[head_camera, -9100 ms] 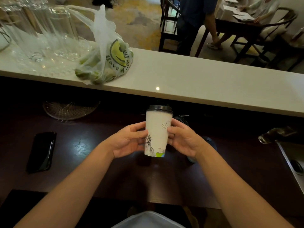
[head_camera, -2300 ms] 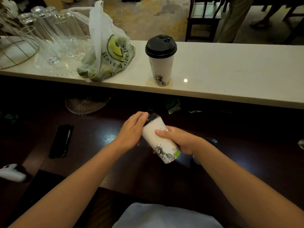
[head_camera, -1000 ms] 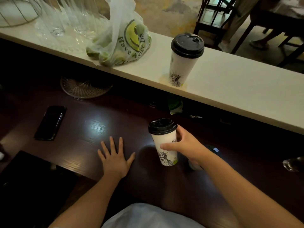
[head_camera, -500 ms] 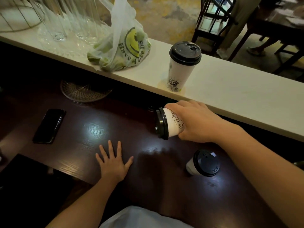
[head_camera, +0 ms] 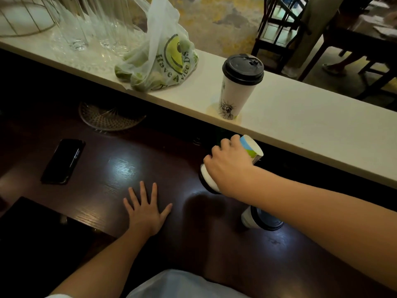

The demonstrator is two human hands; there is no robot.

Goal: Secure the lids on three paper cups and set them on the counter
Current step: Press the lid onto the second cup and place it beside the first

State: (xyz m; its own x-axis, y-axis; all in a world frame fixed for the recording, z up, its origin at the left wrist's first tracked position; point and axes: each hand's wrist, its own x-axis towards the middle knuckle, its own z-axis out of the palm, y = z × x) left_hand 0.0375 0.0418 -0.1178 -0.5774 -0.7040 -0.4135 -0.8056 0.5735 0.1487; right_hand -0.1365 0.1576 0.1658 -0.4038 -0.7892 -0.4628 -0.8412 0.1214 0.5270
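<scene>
right hand (head_camera: 228, 166) wrapped round second lidded cup (head_camera: 249, 148), tipped sideways, below counter (head_camera: 300, 121) edge | left hand (head_camera: 146, 209) flat, open, empty | first cup (head_camera: 237, 91) done, far on counter | third cup (head_camera: 261, 218) near right, waiting

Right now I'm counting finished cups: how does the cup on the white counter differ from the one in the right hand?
The cup on the counter stands upright; the held cup is tipped over, base toward the counter and lid toward the person. The counter cup stands free, while the right hand grips the held cup above the dark table. Both are white printed paper cups with black lids.
</scene>
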